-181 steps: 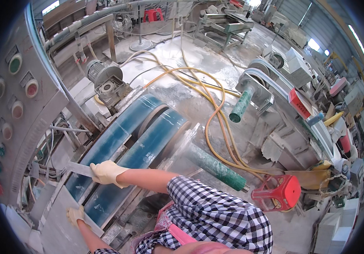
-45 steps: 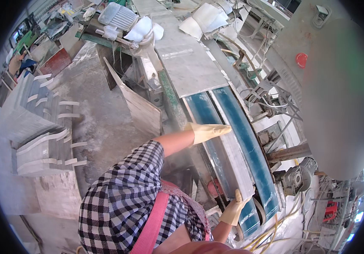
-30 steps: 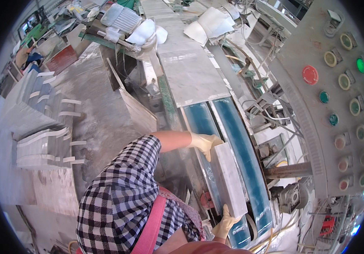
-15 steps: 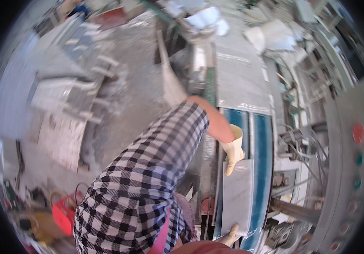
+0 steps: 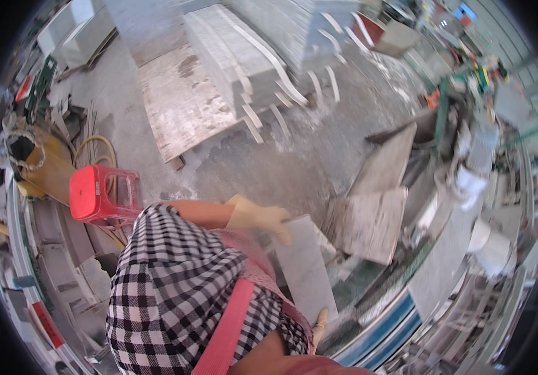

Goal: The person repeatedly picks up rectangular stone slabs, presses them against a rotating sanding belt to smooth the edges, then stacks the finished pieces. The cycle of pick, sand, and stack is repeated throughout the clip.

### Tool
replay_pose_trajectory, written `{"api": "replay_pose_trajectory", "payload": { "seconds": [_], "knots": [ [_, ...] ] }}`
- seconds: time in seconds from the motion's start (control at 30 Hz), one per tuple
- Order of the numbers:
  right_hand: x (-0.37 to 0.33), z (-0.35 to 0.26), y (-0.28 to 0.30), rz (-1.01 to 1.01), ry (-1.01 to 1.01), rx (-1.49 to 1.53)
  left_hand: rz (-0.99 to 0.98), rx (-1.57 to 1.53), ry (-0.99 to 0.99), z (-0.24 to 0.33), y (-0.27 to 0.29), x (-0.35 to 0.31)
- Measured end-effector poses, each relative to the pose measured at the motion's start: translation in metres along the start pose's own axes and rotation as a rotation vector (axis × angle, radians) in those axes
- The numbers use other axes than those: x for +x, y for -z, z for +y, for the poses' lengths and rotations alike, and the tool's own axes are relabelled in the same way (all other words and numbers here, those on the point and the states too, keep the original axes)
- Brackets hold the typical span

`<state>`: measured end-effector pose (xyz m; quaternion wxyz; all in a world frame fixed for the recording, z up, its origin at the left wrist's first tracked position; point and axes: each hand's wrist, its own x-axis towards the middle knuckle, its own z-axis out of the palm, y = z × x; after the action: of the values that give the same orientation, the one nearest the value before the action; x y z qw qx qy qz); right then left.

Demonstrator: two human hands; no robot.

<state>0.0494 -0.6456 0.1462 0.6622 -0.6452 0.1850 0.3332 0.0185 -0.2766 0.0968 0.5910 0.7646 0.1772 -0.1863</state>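
I carry a pale grey stone slab (image 5: 306, 265), flat and rectangular, in front of my body. My left hand (image 5: 259, 220), in a cream rubber glove, is closed on its upper left end, the fingers lying over the edge. At the opposite end my right hand (image 5: 320, 326), gloved alike, grips the near edge; most of it is hidden by my body. The conveyor (image 5: 378, 337) with blue strips lies to the right of the slab, apart from it.
A red plastic stool (image 5: 103, 190) stands on the left. Stacked pale slabs (image 5: 219, 53) with white strips are ahead, next to a worn board (image 5: 184, 103) on the floor. Wooden boards (image 5: 372, 215) lean at the right, near a white bucket (image 5: 494, 247).
My body has turned left, away from the conveyor. The slab, lying over the blue strips before, has come off with both hands on it and is now beside the conveyor.
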Motion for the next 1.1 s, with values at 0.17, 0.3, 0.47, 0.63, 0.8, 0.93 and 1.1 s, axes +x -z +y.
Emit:
{"api": "replay_pose_trajectory", "payload": {
  "seconds": [0.17, 0.3, 0.47, 0.63, 0.8, 0.93, 1.1],
  "knots": [
    [0.047, -0.018, -0.147, -0.258, -0.083, -0.141, 0.154, -0.46, 0.005, -0.085, 0.101, -0.081],
    [0.079, -0.018, -0.264, -0.407, 0.042, -0.244, 0.472, -0.442, 0.072, -0.113, 0.182, -0.149],
    [0.113, -0.038, -0.371, -0.571, 0.031, -0.265, 0.7, -0.663, 0.077, -0.117, 0.234, -0.193],
    [0.153, -0.047, -0.461, -0.694, 0.014, -0.264, 0.776, -0.696, 0.081, -0.131, 0.293, -0.2],
    [0.204, -0.054, -0.536, -0.692, -0.09, -0.232, 0.78, -0.687, 0.077, -0.152, 0.373, -0.16],
    [0.245, -0.081, -0.6, -0.696, -0.174, -0.216, 0.708, -0.551, 0.154, -0.164, 0.456, -0.119],
    [0.266, -0.114, -0.663, -0.697, -0.357, -0.185, 0.806, -0.566, 0.3, -0.177, 0.512, -0.095]
  ]
}}
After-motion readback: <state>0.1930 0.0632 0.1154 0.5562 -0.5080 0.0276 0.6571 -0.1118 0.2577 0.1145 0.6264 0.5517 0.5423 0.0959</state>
